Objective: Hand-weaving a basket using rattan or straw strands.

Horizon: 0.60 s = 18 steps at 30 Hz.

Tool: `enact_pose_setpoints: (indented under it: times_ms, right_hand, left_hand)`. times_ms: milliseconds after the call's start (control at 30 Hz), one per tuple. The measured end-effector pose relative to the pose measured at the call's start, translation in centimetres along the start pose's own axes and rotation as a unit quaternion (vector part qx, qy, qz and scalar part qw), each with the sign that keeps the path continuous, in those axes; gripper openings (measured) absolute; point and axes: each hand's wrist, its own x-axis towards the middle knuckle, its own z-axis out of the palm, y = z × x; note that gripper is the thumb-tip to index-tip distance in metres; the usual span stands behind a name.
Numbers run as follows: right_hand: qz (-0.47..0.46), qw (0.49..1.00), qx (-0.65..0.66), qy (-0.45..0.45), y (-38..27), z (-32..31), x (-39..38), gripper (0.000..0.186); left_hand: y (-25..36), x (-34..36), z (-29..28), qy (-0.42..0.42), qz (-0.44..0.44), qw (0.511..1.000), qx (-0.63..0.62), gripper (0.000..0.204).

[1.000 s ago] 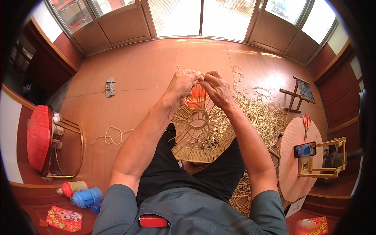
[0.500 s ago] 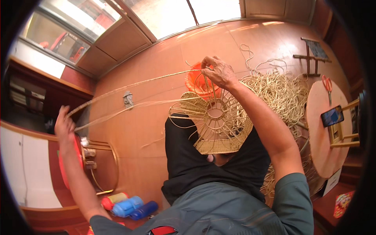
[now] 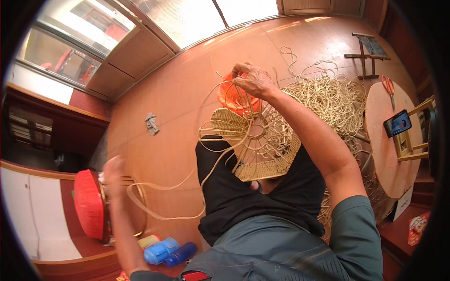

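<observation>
A half-woven straw basket rests between my thighs, its bare spokes fanning out from a small central ring. My right hand is closed at its far side, fingertips pinching a straw cord close to the upright spokes. That cord sags in a loose loop across my left thigh and over the floor to the left. My left hand is raised at the left, near the loop's end, its fingers smeared by motion. Whether it holds the cord I cannot tell.
An orange bucket stands behind the basket, a large heap of cord to its right. A round board holds scissors and a propped phone. Bottles and a red cushioned seat are at left.
My left hand has moved down and to the right, toward me. The cord, stretched between both hands before, now hangs slack in a loop. My right hand stays at the basket's far side.
</observation>
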Motion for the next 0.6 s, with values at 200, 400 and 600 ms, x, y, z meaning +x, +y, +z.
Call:
enact_pose_setpoints:
  times_ms: [200,400,600]
  right_hand:
    - [0.007,1.000,0.026,0.002,-0.7,-0.4,0.4,0.035]
    - [0.010,0.999,0.030,0.013,-0.1,-0.4,0.5,0.036]
    - [0.006,0.999,0.032,0.021,-0.5,0.0,0.5,0.035]
  left_hand:
    - [20.3,-13.2,25.7,-0.231,0.099,0.962,-0.107,0.036]
    - [18.3,-14.1,19.5,-0.178,0.016,0.981,-0.081,0.028]
    - [-3.3,-9.3,-1.2,0.073,0.059,0.923,0.373,0.035]
